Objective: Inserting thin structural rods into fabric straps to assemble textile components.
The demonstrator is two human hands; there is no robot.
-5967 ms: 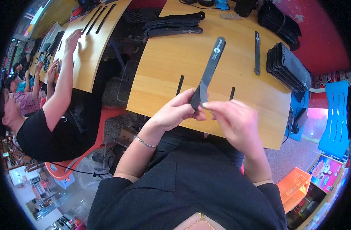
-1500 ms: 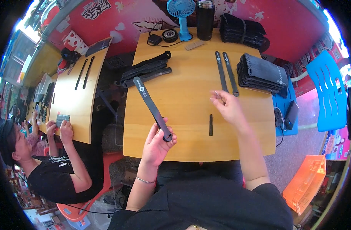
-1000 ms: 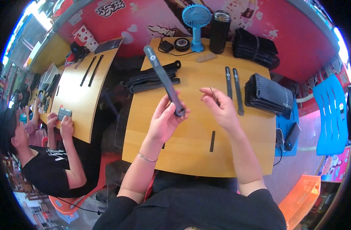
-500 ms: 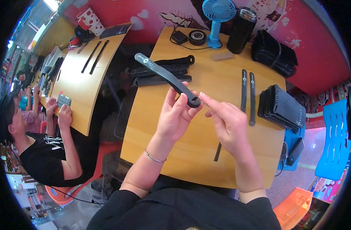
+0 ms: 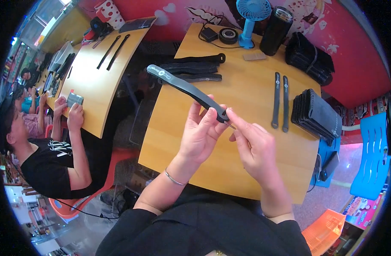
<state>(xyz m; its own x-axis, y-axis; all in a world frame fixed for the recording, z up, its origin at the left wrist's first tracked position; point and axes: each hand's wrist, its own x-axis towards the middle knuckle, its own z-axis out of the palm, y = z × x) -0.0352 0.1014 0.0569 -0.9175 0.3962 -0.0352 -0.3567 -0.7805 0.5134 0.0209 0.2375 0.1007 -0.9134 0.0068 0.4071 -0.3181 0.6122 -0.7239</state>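
A long dark grey strap [image 5: 182,85] with pale printing and a rounded tip slants up to the left above the table. My left hand [image 5: 200,132] is closed round its lower part, thumb on top. At its slotted lower end, my right hand [image 5: 254,147] pinches with thumb and forefinger. A thin dark piece [image 5: 230,125] shows between the fingertips; I cannot tell whether it is part of the strap. Behind the held strap lies a pile of black straps [image 5: 191,68]. Two single straps [image 5: 276,100] lie side by side to the right.
A stack of black straps [image 5: 317,115] stands at the table's right side. Along the back are a blue fan [image 5: 248,25], a black bottle [image 5: 277,30], a tape roll [image 5: 228,36] and a black bundle [image 5: 309,59]. A co-worker [image 5: 46,153] sits at another table [image 5: 93,91] on the left.
The held strap's slotted end has turned to show more edge-on, and the fingers of both hands have drawn closer there. A dark strip below my right hand no longer shows. The view has shifted slightly.
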